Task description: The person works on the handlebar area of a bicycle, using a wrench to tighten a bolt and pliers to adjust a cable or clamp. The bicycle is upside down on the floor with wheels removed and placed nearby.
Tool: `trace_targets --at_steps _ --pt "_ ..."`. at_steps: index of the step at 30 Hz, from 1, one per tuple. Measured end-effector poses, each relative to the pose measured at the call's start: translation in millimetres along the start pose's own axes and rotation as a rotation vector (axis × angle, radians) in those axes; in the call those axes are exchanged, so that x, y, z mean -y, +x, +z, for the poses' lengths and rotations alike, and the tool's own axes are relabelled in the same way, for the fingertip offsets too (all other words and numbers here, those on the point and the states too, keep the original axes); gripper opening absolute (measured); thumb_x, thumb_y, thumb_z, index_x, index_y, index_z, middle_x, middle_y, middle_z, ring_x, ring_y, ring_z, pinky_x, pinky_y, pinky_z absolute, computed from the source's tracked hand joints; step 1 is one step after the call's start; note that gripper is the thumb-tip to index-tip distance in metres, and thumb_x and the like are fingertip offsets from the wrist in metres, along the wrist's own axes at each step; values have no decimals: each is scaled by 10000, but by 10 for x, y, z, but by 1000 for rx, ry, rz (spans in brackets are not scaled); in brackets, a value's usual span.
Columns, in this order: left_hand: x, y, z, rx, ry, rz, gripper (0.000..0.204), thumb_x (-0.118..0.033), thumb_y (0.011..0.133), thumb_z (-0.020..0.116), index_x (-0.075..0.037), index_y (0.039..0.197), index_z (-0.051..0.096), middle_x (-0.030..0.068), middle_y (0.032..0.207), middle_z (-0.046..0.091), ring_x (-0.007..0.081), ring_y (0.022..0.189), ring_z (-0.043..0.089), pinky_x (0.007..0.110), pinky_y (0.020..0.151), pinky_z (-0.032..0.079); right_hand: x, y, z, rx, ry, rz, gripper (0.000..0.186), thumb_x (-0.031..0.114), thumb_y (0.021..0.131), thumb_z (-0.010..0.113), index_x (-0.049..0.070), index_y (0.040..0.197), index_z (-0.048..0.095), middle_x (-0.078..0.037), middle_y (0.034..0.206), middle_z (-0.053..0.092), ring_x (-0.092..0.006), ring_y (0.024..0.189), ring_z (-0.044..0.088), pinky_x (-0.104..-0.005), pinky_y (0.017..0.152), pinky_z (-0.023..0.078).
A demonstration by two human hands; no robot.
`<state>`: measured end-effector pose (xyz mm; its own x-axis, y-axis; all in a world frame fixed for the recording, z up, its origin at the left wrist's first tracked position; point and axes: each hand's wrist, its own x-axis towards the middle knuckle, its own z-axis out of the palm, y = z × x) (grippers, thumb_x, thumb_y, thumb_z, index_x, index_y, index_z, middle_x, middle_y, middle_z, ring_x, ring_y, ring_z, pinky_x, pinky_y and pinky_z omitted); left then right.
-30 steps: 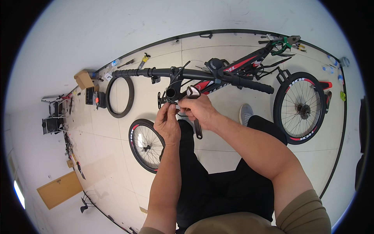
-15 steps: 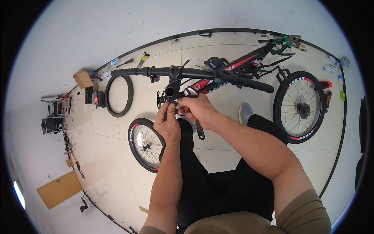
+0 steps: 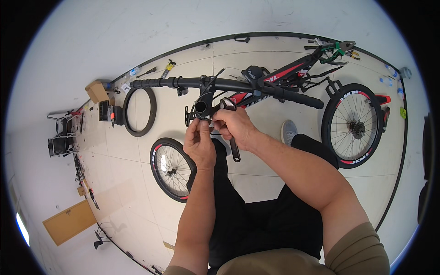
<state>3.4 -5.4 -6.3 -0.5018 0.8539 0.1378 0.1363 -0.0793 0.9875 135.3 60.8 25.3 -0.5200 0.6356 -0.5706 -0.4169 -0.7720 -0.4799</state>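
My right hand [image 3: 236, 127] is closed around an adjustable wrench [image 3: 235, 149]. The jaw end sticks out above the fist and the handle's end shows below it. Its thumb and forefinger reach toward the clamp end of a black bicycle stem [image 3: 201, 107], which has a round open bore. My left hand [image 3: 200, 144] pinches with thumb and fingertips just below that bore; what lies between the tips is hidden. The stem joins a black handlebar [image 3: 229, 85] with dark grips, lying across in front of me. Beyond it extends a black and red bicycle frame [image 3: 286, 70].
One wheel [image 3: 158, 183] lies left of my legs, another wheel [image 3: 352, 126] with a cassette at right. A loose tyre [image 3: 129, 112] is at left, near a cardboard box [image 3: 97, 92]. Green-handled pliers [image 3: 341, 46] are by the frame's far end. My shoe [image 3: 288, 132] stands beneath the frame.
Both hands stay at the stem. My left hand has shifted slightly right, and the wrench in my right hand has tilted and moved up a little. The bicycle parts look unmoved.
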Motion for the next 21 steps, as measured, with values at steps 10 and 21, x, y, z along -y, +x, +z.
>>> trace_targets --at_steps 10,21 --pt "11 -2 118 -1 242 181 422 -10 872 757 12 1241 554 62 966 668 121 829 653 257 769 528 -38 61 -37 -88 -1 2 195 161 876 598 114 703 520 47 615 466 -54 472 352 -262 448 261" --pt "-19 15 155 -52 340 243 450 -11 852 772 10 1250 562 51 903 672 110 744 650 250 698 538 -17 51 -8 -88 17 -24 231 124 827 599 104 622 496 38 573 443 -67 454 335 -283 439 248"
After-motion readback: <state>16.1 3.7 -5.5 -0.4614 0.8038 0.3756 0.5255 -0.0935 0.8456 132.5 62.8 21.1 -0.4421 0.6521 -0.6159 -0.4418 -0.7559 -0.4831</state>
